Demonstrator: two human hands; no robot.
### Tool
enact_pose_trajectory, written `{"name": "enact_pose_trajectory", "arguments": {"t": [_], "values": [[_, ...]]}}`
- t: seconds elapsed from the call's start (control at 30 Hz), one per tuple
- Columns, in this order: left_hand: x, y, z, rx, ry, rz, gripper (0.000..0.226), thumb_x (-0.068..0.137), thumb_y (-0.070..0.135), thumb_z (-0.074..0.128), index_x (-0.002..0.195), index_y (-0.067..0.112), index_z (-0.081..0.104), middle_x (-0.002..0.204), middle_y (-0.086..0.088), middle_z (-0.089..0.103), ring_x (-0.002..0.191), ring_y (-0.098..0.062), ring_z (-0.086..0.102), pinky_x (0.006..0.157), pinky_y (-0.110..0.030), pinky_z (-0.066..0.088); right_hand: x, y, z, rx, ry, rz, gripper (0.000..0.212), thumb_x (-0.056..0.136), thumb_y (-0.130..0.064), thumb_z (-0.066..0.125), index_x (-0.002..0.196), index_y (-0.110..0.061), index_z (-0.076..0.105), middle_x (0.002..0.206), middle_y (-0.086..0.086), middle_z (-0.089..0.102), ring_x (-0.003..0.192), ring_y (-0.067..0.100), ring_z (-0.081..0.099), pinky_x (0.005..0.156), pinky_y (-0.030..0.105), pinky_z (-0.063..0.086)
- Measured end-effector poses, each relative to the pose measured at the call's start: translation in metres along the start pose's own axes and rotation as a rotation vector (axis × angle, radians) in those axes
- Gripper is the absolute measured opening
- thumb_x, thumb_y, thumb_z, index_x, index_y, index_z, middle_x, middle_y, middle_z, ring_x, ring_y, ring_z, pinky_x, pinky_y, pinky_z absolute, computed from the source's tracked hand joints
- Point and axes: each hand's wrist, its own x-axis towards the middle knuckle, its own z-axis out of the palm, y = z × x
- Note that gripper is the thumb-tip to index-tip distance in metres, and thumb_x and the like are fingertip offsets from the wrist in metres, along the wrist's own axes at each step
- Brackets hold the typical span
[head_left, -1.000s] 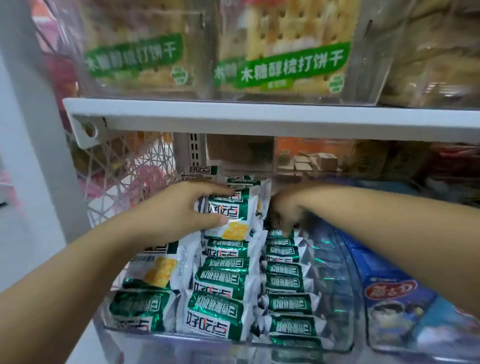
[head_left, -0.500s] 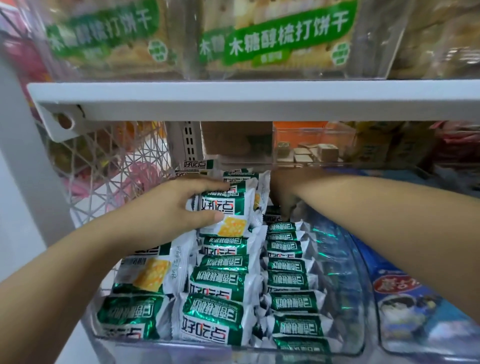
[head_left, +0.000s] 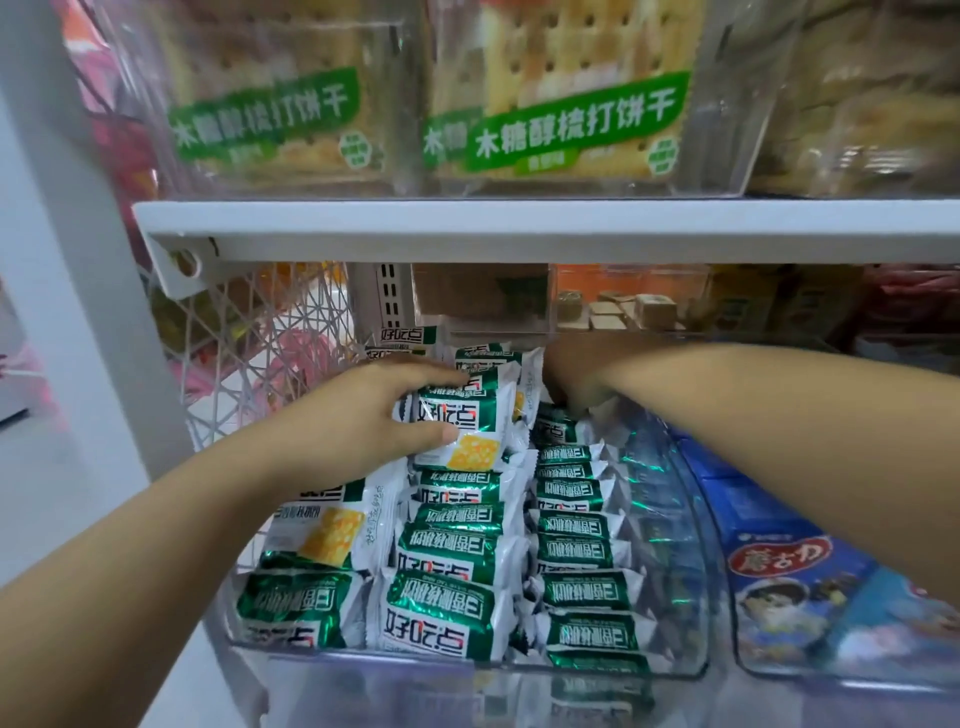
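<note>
Landmark: I place everything against the clear bin (head_left: 698, 597) on the lower shelf, packed with rows of green-and-white snack packets.
Headroom: the white shelf edge (head_left: 519, 228) crosses above the bin's rear half. I see only a narrow gap between it and the packet tops, and both forearms pass under it.
Left margin: a wire mesh panel (head_left: 249, 338) stands just left of the bin, and my view shows the left forearm entering over the bin's front-left corner.
Right margin: inside the bin's curved right wall a strip lies open beside the right-hand row. Just beyond that wall sits a blue box (head_left: 779, 561).
Left hand (head_left: 353, 415): over the bin's middle, clamped on one packet, with the fingers (head_left: 441, 371) curled over its top edge and the thumb pressed on its face.
Gripped packet (head_left: 467, 415): at the bin's mid-rear, tilted up on top of the middle row, touching the packets behind it.
Right hand (head_left: 571, 379): at the bin's rear right, in the shelf's shadow, its fingers dipping among the packets there. I cannot tell whether they grasp anything.
Overhead: cracker packs (head_left: 561, 104) stand on the shelf above the bin.
</note>
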Motion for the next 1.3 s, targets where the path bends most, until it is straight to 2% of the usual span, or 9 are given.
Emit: {"name": "enact_pose_trajectory", "arguments": {"t": [0.13,0.27,0.43,0.6,0.7,0.87,1.0,1.13,1.3], "values": [[-0.001,0.004,-0.001,0.053,-0.018,-0.019,0.055,0.09,0.044,0.057,0.141,0.045,0.037,0.149,0.019,0.034,0.132,-0.004,0.035,0.106,-0.023,0.026,-0.024,0.013,-0.02,0.099,0.102,0.013,0.023,0.084,-0.011,0.056,0.062,-0.011,0.051,0.064,0.006,0.049,0.062,0.02,0.05,0.059,0.034,0.045],[0.001,0.009,-0.001,0.196,-0.032,-0.052,0.056,0.093,0.046,0.053,0.144,0.041,0.032,0.152,0.01,0.034,0.135,-0.015,0.038,0.114,-0.038,0.029,-0.062,0.016,-0.026,0.289,0.287,0.119,0.014,0.08,-0.016,0.06,0.087,-0.006,0.069,0.087,0.014,0.067,0.08,0.023,0.063,0.071,0.033,0.055],[-0.011,0.029,0.0,0.364,0.088,-0.105,0.063,0.092,0.047,0.054,0.147,0.032,0.028,0.149,-0.004,0.04,0.135,-0.027,0.038,0.111,-0.053,0.03,-0.144,0.004,-0.018,0.515,0.435,0.143,0.016,0.086,-0.017,0.058,0.092,-0.009,0.069,0.08,0.005,0.064,0.077,0.021,0.057,0.06,0.013,0.04],[-0.075,0.095,0.011,-0.119,0.158,0.046,0.058,0.091,0.042,0.057,0.144,0.03,0.037,0.141,0.016,0.042,0.127,-0.009,0.046,0.105,-0.026,0.034,-0.243,-0.021,0.005,0.743,0.544,0.02,0.02,0.085,-0.009,0.062,0.101,-0.015,0.072,0.068,-0.02,0.058,0.068,-0.008,0.055,0.063,0.001,0.036],[-0.118,0.123,0.031,-0.477,0.055,0.033,0.055,0.089,0.039,0.059,0.14,0.034,0.04,0.129,0.018,0.052,0.123,0.0,0.047,0.101,-0.02,0.038,-0.294,-0.033,0.022,0.825,0.523,-0.111,0.032,0.081,-0.007,0.068,0.087,-0.039,0.065,0.073,-0.019,0.064,0.074,-0.016,0.057,0.07,0.002,0.04],[-0.158,0.141,0.073,-0.777,-0.088,0.065,0.029,0.094,0.017,0.057,0.123,0.022,0.061,0.117,0.007,0.067,0.109,-0.007,0.061,0.089,-0.025,0.049,-0.343,-0.046,0.051,0.957,0.486,-0.123,0.023,0.073,-0.025,0.066,0.085,-0.044,0.06,0.083,-0.02,0.067,0.079,-0.012,0.06,0.074,0.003,0.043],[-0.169,0.152,0.102,-0.884,0.024,0.032,0.017,0.092,0.011,0.058,0.104,0.02,0.067,0.098,0.009,0.071,0.094,-0.006,0.066,0.082,-0.024,0.053,-0.353,-0.044,0.077,1.109,0.411,-0.06,0.033,0.086,-0.006,0.065,0.088,-0.039,0.065,0.091,-0.006,0.073,0.083,0.005,0.066,0.077,0.015,0.051],[-0.167,0.153,0.126,-1.019,0.112,-0.056,0.014,0.09,0.01,0.059,0.097,0.022,0.063,0.086,0.013,0.071,0.082,-0.004,0.065,0.075,-0.021,0.05,-0.354,-0.046,0.092,1.459,0.404,0.09,0.016,0.078,-0.021,0.07,0.092,-0.028,0.07,0.088,-0.004,0.072,0.081,0.002,0.066,0.072,0.014,0.051],[-0.163,0.148,0.145,-1.246,0.105,-0.166,0.023,0.079,0.022,0.073,0.094,0.015,0.058,0.086,0.002,0.069,0.085,-0.016,0.062,0.094,-0.043,0.047,-0.353,-0.045,0.101,1.568,0.446,0.203,0.024,0.064,-0.026,0.078,0.086,-0.022,0.068,0.08,-0.006,0.071,0.077,0.006,0.065,0.07,0.017,0.053]]}}
